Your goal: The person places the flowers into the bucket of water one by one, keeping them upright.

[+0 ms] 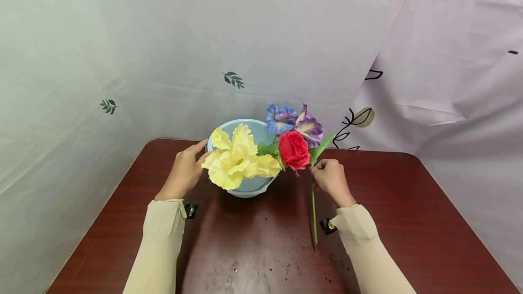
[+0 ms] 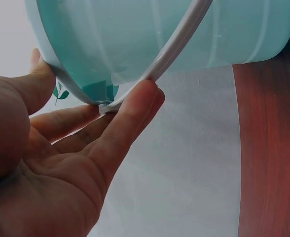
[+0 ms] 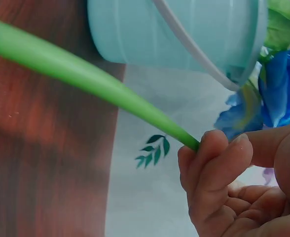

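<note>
A light blue bucket with a white handle stands on the table. My left hand grips its left rim, the thumb at the rim and the fingers against the outside where the handle joins. Yellow flowers rise out of the bucket and cover much of its mouth. My right hand pinches a green flower stem, upright beside the bucket, its lower end pointing down toward the table. A purple iris, a red rose and a blue flower cluster above; which bloom tops the stem is partly hidden.
The dark red wooden table carries small wet-looking spots near its front. Behind it hangs a pale cloth printed with leaves, close to the bucket.
</note>
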`<state>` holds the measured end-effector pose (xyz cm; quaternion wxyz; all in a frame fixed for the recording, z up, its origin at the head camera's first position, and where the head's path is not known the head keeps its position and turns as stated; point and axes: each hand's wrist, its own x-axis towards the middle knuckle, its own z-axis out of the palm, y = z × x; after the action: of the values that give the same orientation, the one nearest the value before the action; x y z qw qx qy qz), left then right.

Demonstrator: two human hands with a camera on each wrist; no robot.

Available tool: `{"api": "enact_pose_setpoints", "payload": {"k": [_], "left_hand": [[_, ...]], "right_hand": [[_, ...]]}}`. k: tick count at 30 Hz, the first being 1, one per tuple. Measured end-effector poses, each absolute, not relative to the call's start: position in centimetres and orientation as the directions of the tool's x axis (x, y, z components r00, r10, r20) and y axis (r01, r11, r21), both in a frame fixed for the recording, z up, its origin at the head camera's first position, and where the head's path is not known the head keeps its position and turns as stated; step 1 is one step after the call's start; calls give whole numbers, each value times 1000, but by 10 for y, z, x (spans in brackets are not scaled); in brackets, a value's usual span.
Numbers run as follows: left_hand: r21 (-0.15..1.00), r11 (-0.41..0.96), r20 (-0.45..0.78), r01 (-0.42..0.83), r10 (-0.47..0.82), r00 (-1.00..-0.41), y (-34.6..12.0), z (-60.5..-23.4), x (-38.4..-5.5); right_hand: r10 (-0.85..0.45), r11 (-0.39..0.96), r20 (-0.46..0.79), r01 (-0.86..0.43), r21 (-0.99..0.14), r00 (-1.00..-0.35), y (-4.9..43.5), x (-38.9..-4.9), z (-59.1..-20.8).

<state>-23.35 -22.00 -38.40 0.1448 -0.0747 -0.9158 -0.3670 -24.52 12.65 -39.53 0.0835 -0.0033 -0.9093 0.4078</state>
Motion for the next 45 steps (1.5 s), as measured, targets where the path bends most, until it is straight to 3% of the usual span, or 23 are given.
{"api": "enact_pose_setpoints", "payload": {"k": [18,30,45], "left_hand": [[656,716,313,236,26,-949,-221,-385,-233],[662,712,312,234,23,-950,-220,-385,-234],[670,709,291,219,21,-956,-220,-384,-234]], "right_hand": [[163,628,271,-112,-770,-949,143,-237,-365],[154,580,370,-219,-784,-916,146,-223,-333],[71,371,445,-391,-843,-893,141,-210,-279]]}}
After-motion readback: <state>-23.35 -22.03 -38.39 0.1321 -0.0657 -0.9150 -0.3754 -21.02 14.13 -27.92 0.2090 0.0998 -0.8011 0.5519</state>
